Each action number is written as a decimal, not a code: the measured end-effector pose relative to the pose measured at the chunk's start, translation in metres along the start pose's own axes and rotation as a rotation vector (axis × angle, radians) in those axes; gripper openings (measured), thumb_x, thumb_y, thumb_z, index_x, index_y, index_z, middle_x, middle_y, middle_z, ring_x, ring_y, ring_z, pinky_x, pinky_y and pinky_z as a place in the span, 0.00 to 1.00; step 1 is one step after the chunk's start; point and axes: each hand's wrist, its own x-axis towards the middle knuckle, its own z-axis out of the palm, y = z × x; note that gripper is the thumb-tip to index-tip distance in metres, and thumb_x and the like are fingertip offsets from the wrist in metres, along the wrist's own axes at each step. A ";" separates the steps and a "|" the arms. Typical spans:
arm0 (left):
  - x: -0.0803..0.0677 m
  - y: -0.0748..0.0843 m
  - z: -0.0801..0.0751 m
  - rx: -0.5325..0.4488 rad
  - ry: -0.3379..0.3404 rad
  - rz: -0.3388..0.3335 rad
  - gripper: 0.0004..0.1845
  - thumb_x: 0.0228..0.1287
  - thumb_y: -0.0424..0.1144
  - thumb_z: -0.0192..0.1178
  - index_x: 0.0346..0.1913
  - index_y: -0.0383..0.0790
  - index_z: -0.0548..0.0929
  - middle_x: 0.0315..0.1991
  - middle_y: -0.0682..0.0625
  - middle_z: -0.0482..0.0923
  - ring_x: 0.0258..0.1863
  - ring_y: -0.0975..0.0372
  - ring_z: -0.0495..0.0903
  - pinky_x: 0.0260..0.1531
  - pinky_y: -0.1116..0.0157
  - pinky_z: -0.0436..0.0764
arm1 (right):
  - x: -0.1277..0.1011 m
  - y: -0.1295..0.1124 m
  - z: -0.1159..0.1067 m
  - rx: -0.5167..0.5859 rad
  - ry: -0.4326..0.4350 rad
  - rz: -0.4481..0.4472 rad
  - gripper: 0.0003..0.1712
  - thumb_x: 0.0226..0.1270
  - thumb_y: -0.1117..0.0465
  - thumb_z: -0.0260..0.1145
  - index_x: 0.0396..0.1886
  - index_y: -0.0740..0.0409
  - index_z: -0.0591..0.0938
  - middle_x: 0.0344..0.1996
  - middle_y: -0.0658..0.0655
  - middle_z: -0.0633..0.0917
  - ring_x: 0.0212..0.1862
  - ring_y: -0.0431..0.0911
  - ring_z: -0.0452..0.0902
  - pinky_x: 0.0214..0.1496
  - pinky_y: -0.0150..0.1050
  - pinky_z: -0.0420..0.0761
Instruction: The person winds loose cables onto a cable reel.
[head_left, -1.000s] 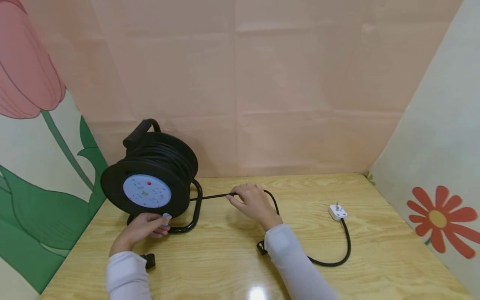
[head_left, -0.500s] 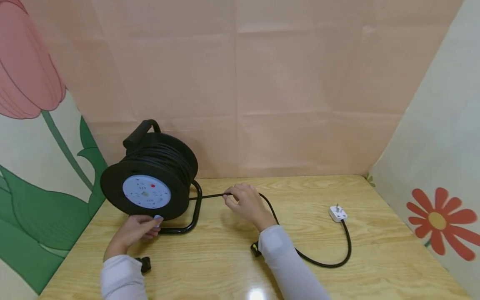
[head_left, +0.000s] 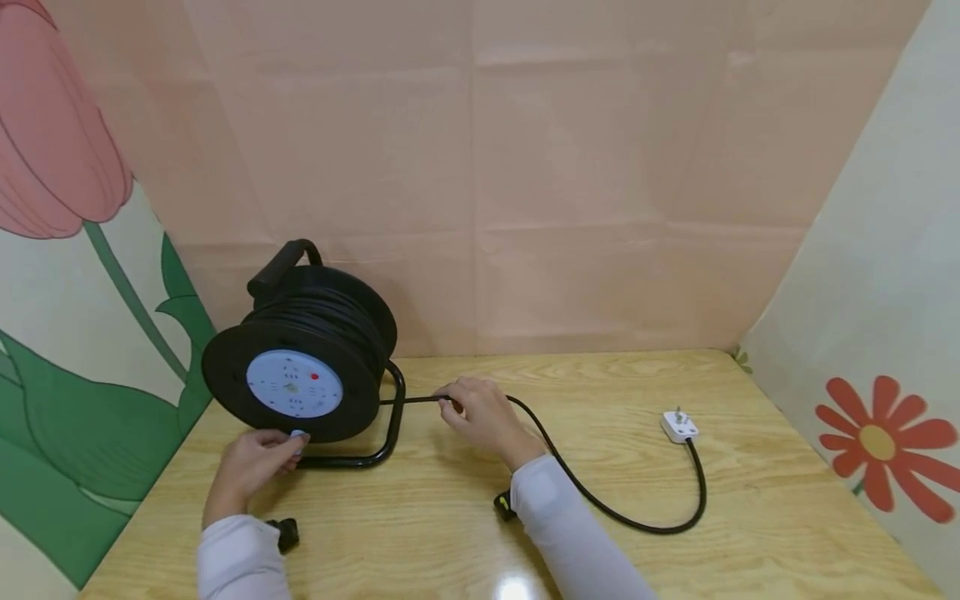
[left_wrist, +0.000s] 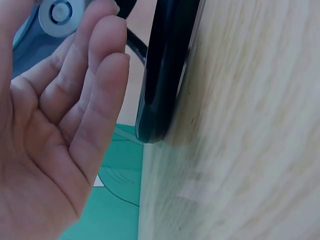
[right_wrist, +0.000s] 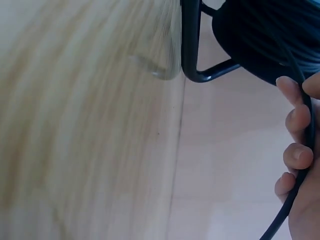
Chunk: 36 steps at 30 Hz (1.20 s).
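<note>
A black cable reel (head_left: 322, 321) with a pale blue socket face (head_left: 294, 384) stands at the left of the table. At the lower edge of its disc my left hand (head_left: 253, 467) pinches a small light blue knob (head_left: 297, 435). The knob (left_wrist: 61, 16) also shows beyond the curled fingers in the left wrist view. To the right of the reel, my right hand (head_left: 486, 419) holds the black cable (head_left: 600, 500), which runs from the drum through the fingers. In the right wrist view the cable (right_wrist: 309, 125) lies across the palm between thumb and fingers.
A white plug (head_left: 679, 427) lies pins up at the cable's end on the right. The reel's tubular stand (head_left: 393, 425) rests on the wooden table (head_left: 405, 533). Black straps with small devices (head_left: 288, 535) are on both wrists. A pink-covered wall (head_left: 562, 183) rises behind.
My left hand has moved left along with the knob, and the reel's face has turned clockwise. The right hand has shifted left, closer to the reel, with the cable in its fingers.
</note>
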 end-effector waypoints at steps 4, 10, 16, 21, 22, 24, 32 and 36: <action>-0.001 -0.003 -0.003 -0.007 0.033 -0.029 0.26 0.61 0.58 0.68 0.37 0.33 0.89 0.28 0.51 0.85 0.30 0.61 0.83 0.33 0.65 0.80 | 0.000 -0.005 0.001 0.012 -0.040 0.011 0.12 0.77 0.57 0.59 0.52 0.49 0.86 0.32 0.41 0.81 0.32 0.34 0.71 0.40 0.36 0.75; -0.003 -0.006 -0.009 -0.022 0.080 -0.049 0.28 0.62 0.59 0.67 0.41 0.33 0.89 0.30 0.51 0.86 0.31 0.62 0.83 0.34 0.65 0.80 | -0.002 -0.011 0.003 -0.007 -0.077 0.001 0.14 0.78 0.55 0.59 0.55 0.49 0.85 0.33 0.44 0.81 0.28 0.35 0.69 0.30 0.32 0.72; -0.006 -0.007 -0.013 -0.006 0.146 -0.058 0.29 0.61 0.62 0.66 0.41 0.35 0.90 0.30 0.53 0.86 0.32 0.63 0.82 0.35 0.64 0.76 | -0.002 -0.016 0.006 -0.023 -0.116 0.023 0.15 0.79 0.52 0.57 0.56 0.44 0.85 0.29 0.42 0.78 0.25 0.35 0.66 0.25 0.31 0.67; -0.007 -0.008 -0.014 0.005 0.226 -0.071 0.28 0.59 0.65 0.67 0.37 0.39 0.91 0.29 0.54 0.86 0.32 0.62 0.80 0.36 0.64 0.75 | -0.001 -0.020 0.008 -0.011 -0.203 0.044 0.16 0.81 0.55 0.55 0.61 0.44 0.82 0.30 0.43 0.77 0.27 0.38 0.67 0.27 0.33 0.69; -0.007 -0.008 -0.014 -0.001 0.238 -0.074 0.28 0.58 0.65 0.67 0.37 0.40 0.90 0.29 0.54 0.86 0.33 0.62 0.80 0.36 0.65 0.75 | -0.001 -0.020 0.008 -0.008 -0.222 0.052 0.17 0.81 0.55 0.54 0.62 0.44 0.82 0.31 0.44 0.77 0.28 0.39 0.68 0.28 0.34 0.71; -0.007 -0.009 -0.015 -0.013 0.261 -0.077 0.28 0.58 0.65 0.67 0.37 0.40 0.90 0.29 0.54 0.86 0.33 0.63 0.80 0.36 0.66 0.74 | 0.000 -0.022 0.009 0.003 -0.254 0.084 0.16 0.82 0.54 0.53 0.61 0.44 0.82 0.36 0.44 0.80 0.33 0.39 0.74 0.33 0.36 0.76; -0.008 -0.012 -0.016 -0.070 0.347 -0.074 0.28 0.57 0.63 0.69 0.39 0.37 0.89 0.29 0.54 0.88 0.29 0.70 0.79 0.31 0.71 0.73 | -0.003 -0.013 0.007 0.176 -0.366 0.227 0.20 0.79 0.40 0.52 0.42 0.47 0.84 0.27 0.41 0.80 0.27 0.37 0.73 0.31 0.37 0.76; -0.008 -0.012 -0.015 -0.097 0.363 -0.085 0.29 0.56 0.63 0.70 0.39 0.36 0.88 0.29 0.55 0.87 0.28 0.71 0.80 0.30 0.71 0.74 | -0.007 -0.006 -0.005 0.278 -0.433 0.298 0.28 0.78 0.36 0.51 0.40 0.53 0.84 0.22 0.44 0.75 0.23 0.38 0.68 0.28 0.36 0.72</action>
